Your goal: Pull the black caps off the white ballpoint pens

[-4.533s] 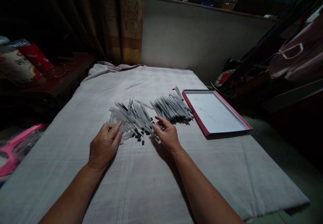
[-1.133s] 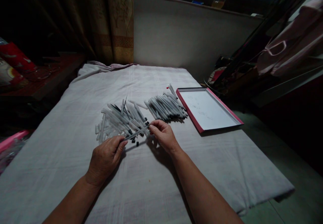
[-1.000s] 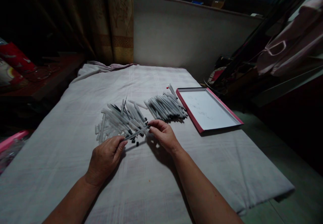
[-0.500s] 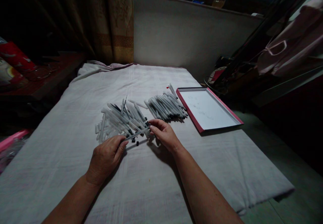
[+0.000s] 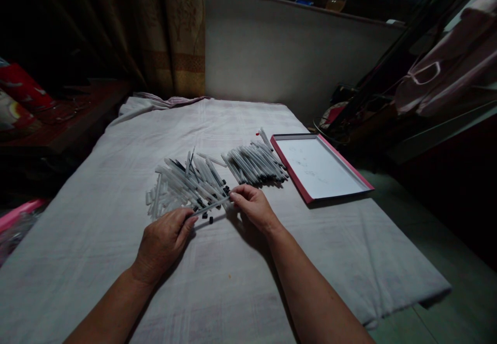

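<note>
Between my two hands a slim, clear pen is held at a slant above the cloth. My left hand pinches its near left end, and my right hand has its fingertips closed on the right end. Just beyond lies a loose heap of clear pen parts with dark refills among them. Small black plugs are scattered at the heap's near edge. Right of the heap, assembled-looking pens lie side by side, their dark ends toward me.
A shallow box lid with red sides and a white inside lies at the right of the cloth-covered table. A small red piece sits behind the pens. A curtain and a wall stand at the back.
My right fingertips have closed in slightly on the pen's right end. My left hand and the piles have stayed in place.
</note>
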A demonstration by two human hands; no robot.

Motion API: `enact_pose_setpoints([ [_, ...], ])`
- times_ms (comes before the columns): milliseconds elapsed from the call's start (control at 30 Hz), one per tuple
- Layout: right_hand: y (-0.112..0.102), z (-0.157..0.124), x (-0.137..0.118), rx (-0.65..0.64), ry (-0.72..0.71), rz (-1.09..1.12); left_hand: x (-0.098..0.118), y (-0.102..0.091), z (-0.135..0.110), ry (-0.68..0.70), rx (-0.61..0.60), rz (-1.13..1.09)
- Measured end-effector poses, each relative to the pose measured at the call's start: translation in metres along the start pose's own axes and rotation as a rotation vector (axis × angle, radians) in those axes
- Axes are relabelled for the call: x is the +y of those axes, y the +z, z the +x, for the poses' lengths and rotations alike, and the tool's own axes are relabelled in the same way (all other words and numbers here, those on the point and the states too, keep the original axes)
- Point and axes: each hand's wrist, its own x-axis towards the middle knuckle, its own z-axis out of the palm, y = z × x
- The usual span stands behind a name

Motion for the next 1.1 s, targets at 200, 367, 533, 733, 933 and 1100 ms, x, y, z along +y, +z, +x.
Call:
enact_pose_setpoints([
  [200,-0.005,0.001,-0.001,0.005,-0.042,-0.023,0.002,-0.001,-0.001,-0.049,-0.124,-0.037],
  [367,-0.007,0.001,-0.001,-0.003,-0.097,-0.048,0.007,-0.006,0.005,-0.139,-0.236,-0.192],
  [533,-0.013,0.006,0.0,0.061,-0.181,-0.035,0.009,-0.012,0.013,-0.331,-0.332,-0.423],
  [733,-0.016,0.008,0.017,0.147,-0.253,-0.379,0.008,-0.012,0.012,-0.341,-0.302,-0.421],
  [933,-0.015,0.006,0.026,0.146,-0.4,-0.691,0.009,-0.013,0.013,-0.344,-0.303,-0.417],
  [1100,-0.017,0.007,0.025,0.138,-0.403,-0.799,0.008,-0.012,0.011,-0.342,-0.323,-0.391],
])
